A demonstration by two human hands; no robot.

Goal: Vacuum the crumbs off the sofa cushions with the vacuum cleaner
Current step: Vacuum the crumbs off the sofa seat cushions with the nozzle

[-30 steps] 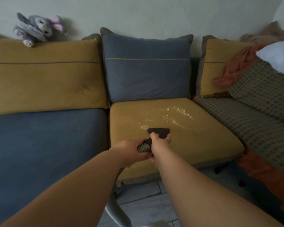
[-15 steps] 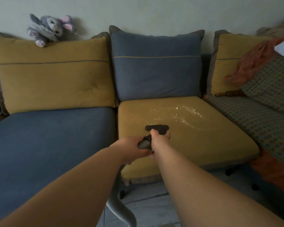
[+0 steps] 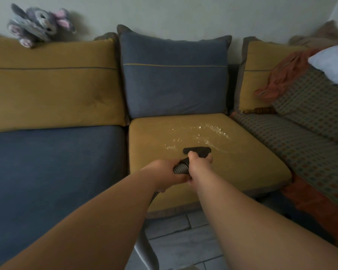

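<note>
White crumbs (image 3: 203, 133) are scattered over the back half of the yellow seat cushion (image 3: 148, 145) in the sofa's corner. A flat black vacuum nozzle (image 3: 197, 151) rests on that cushion just in front of the crumbs. Its ribbed grey hose (image 3: 180, 169) runs back toward me and down over the cushion's front edge. My right hand (image 3: 198, 162) grips the neck right behind the nozzle. My left hand (image 3: 165, 173) holds the hose just behind it. Both hands are closed around the tool.
A blue seat cushion (image 3: 53, 164) lies to the left, with yellow (image 3: 53, 84) and blue (image 3: 174, 78) back cushions behind. A plush toy (image 3: 39, 24) sits on top at left. A checked cover (image 3: 304, 149), orange cloth (image 3: 281, 75) and white pillow (image 3: 332, 65) are at right. Tiled floor (image 3: 180, 240) lies below.
The nozzle stays at the near edge of the crumbs with both hands on it. My view swung left, then back right and slightly closer to the cushion.
</note>
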